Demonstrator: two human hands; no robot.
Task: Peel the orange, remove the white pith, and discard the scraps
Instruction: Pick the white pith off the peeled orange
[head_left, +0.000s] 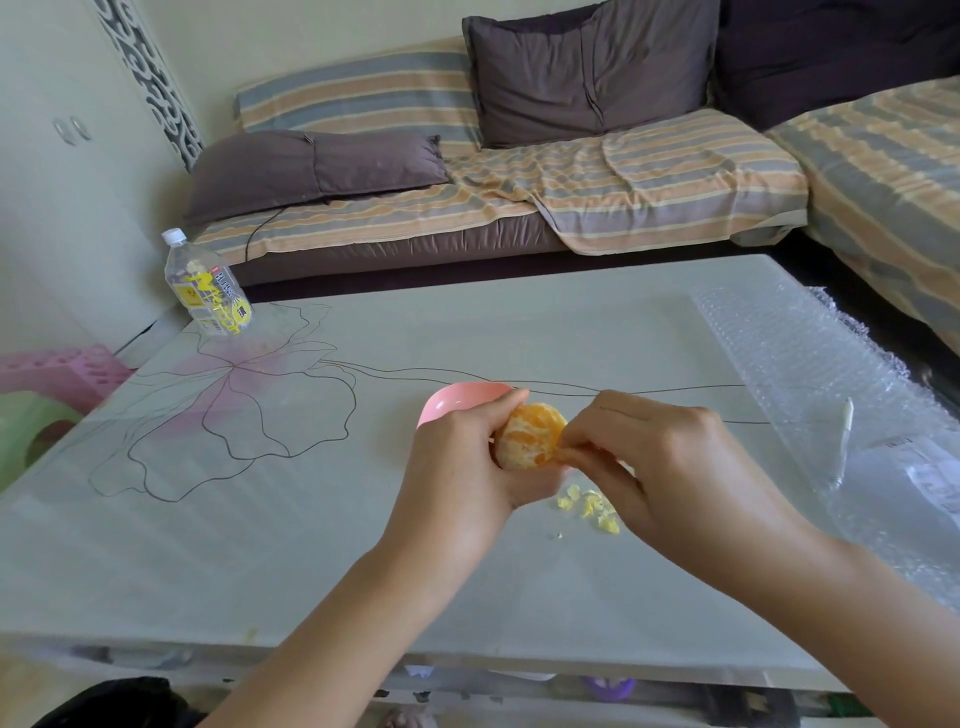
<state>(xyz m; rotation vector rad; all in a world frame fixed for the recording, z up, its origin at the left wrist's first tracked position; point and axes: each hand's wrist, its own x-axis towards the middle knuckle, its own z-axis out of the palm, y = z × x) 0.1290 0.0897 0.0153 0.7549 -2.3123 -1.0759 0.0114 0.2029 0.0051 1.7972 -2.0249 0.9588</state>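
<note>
Orange, peeled and round with bare segments, at centre of frame just above pale flower-printed counter, in front of pink plastic bowl. Gripped by curled fingers of left hand; pinched on its right side by right hand. Yellowish pith scraps on counter just below.

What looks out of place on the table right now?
The pith scraps lie loose on the table beside the pink bowl, not in it. The left hand holds the orange while the right hand picks at it. Nothing else stands out.
</note>
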